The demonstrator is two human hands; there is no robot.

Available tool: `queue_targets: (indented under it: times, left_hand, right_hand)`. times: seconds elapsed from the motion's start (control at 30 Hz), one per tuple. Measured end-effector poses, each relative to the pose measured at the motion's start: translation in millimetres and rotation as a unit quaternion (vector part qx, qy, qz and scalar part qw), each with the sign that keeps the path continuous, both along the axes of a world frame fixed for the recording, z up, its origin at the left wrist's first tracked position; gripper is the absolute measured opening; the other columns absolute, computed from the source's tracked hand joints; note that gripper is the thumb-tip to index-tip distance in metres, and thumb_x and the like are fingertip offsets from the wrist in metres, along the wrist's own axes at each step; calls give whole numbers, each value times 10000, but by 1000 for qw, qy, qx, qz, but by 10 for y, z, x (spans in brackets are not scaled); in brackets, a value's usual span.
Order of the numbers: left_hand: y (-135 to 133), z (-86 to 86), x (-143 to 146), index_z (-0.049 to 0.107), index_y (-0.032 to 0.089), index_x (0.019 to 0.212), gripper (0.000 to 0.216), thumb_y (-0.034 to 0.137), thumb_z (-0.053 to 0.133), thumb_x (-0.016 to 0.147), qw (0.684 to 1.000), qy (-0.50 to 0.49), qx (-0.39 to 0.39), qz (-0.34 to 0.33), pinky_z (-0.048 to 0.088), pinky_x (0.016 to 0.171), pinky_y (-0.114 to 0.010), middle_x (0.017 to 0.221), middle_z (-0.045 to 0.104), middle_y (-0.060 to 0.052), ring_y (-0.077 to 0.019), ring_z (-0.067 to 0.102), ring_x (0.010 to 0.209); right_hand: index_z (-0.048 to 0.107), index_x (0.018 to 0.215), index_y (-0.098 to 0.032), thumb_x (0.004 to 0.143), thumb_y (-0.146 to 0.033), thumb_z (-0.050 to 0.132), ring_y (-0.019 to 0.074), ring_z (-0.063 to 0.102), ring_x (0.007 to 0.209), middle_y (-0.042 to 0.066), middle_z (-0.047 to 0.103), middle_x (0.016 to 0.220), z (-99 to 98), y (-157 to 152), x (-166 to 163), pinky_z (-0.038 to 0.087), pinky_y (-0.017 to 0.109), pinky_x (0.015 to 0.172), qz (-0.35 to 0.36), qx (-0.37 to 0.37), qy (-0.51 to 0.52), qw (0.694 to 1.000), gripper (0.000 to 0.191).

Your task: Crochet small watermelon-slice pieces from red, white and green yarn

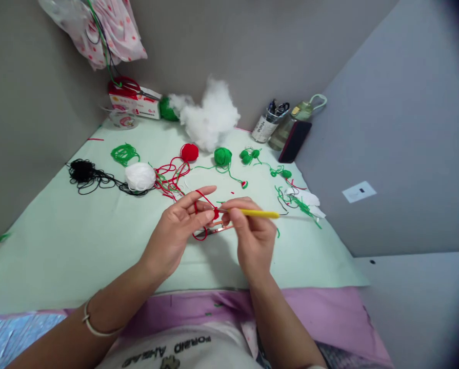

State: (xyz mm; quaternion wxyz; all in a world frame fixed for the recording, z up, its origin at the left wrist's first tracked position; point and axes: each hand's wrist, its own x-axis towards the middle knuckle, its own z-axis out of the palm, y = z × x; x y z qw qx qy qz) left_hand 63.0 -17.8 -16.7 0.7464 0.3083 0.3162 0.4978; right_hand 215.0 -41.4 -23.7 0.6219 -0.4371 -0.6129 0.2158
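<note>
My left hand (179,228) pinches a small red crochet piece (216,213), with red yarn (199,201) looped over its raised index finger. My right hand (252,236) grips a yellow crochet hook (260,213) whose tip meets the red piece. Both hands hover above a pale green mat (79,241). The red strand runs back toward a red yarn ball (190,152). A metal tool, perhaps scissors (214,231), lies on the mat just below the hands, partly hidden.
On the mat lie a white yarn ball (140,176), black yarn (82,170), green yarn (222,156), small green crocheted bits (250,155) and white stuffing (210,117). A jar of tools (266,124), a bottle (291,125), a phone (294,141) and a box (137,102) stand at the back.
</note>
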Motion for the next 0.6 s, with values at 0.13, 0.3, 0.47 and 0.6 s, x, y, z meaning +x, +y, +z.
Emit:
queue_targets:
  times: [0.13,0.3,0.47,0.6]
  left_hand:
    - [-47,-3,16,688,235,1372,588,198,869,814,1000,5,-2,-22,540,794,-207,895,767,6,-104,681,807]
    - [4,37,-22,693,218,1353,556,189,857,823,998,-12,-21,-60,526,771,-209,918,758,6,-92,672,766]
    - [31,61,-67,742,215,1283,486,234,861,813,996,-21,-23,-84,534,799,-235,878,766,-2,-123,701,797]
    - [-5,70,-72,755,207,1263,460,232,854,815,999,11,-8,-51,525,788,-224,828,742,9,-113,672,768]
  right_hand:
    - [759,1200,-284,962,-45,627,192,724,990,75,782,1120,-68,-27,-80,592,357,855,-63,134,-159,976,362]
    - [789,1048,-273,984,-141,649,176,739,879,36,799,973,1,-12,-29,608,327,771,-7,46,9,999,203]
    - [736,967,-220,1033,-319,597,139,715,667,34,785,901,71,19,68,615,289,628,107,-86,163,977,182]
    - [699,1027,-220,1059,-262,527,155,739,726,46,783,935,70,-43,75,639,318,684,53,-37,42,997,180]
